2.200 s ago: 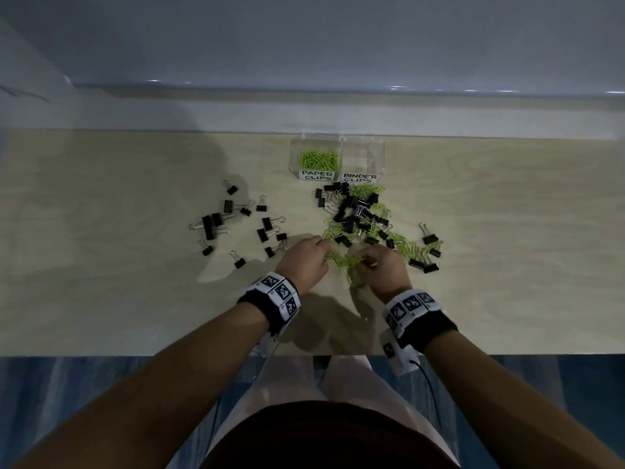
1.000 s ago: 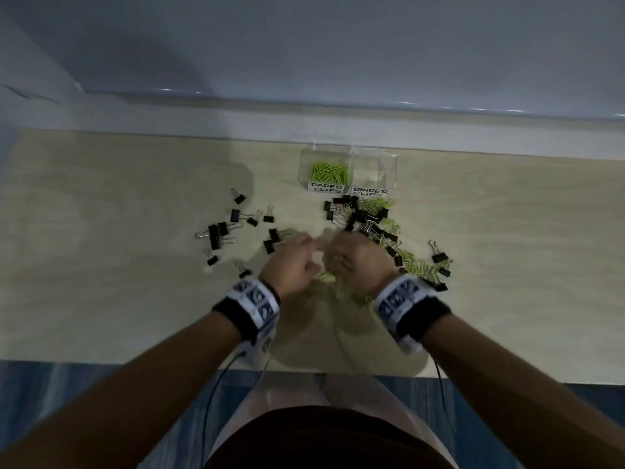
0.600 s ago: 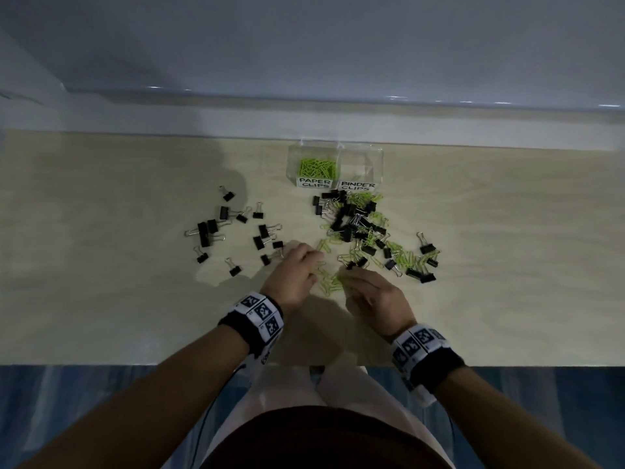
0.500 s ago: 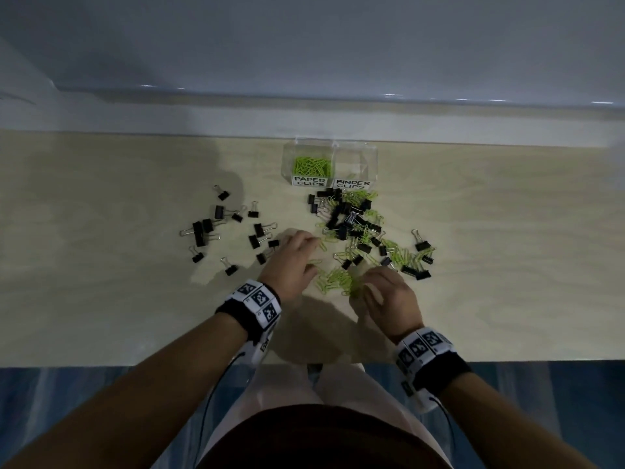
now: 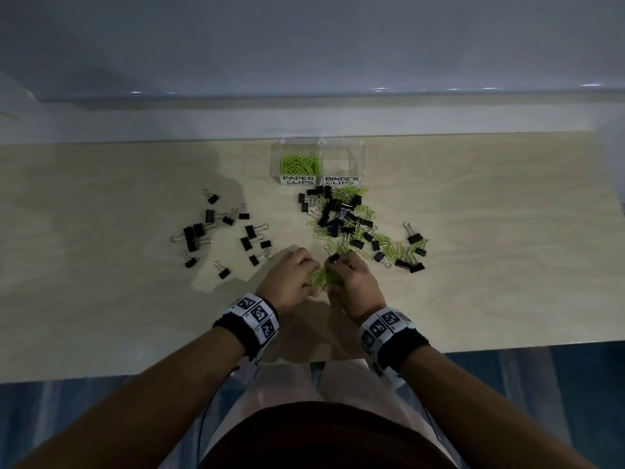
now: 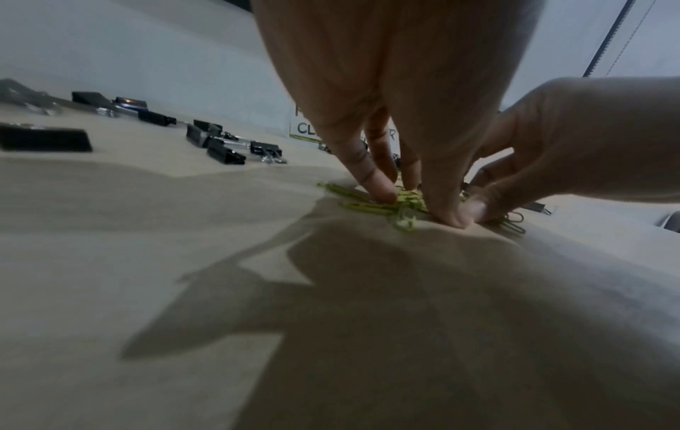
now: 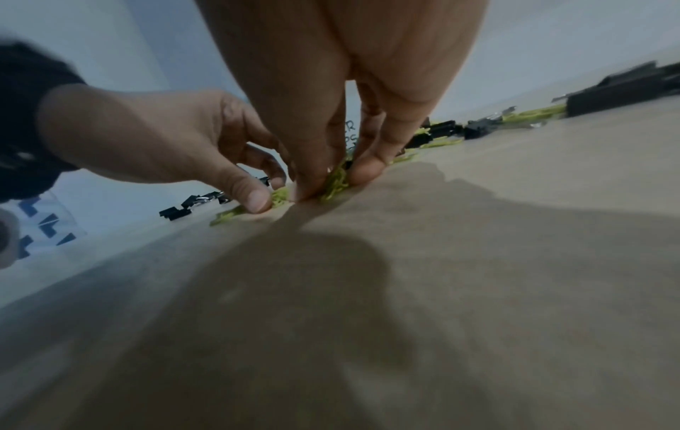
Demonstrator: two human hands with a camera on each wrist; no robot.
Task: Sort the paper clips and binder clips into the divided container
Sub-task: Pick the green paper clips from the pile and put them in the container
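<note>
left hand (image 5: 293,279) fingertips down, pinching green paper clips (image 5: 320,276) | right hand (image 5: 351,282) likewise

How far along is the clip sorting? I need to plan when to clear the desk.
Early. Done: a heap of green paper clips fills the clear divided container's PAPER CLIPS side; the BINDER CLIPS side looks empty. In hand: left hand and right hand pinch a green clip bunch together. Left: the mixed pile and separated black binder clips.

Container (image 5: 317,154) behind mixed clips (image 5: 351,225) — binder clips (image 5: 223,231) left.
</note>
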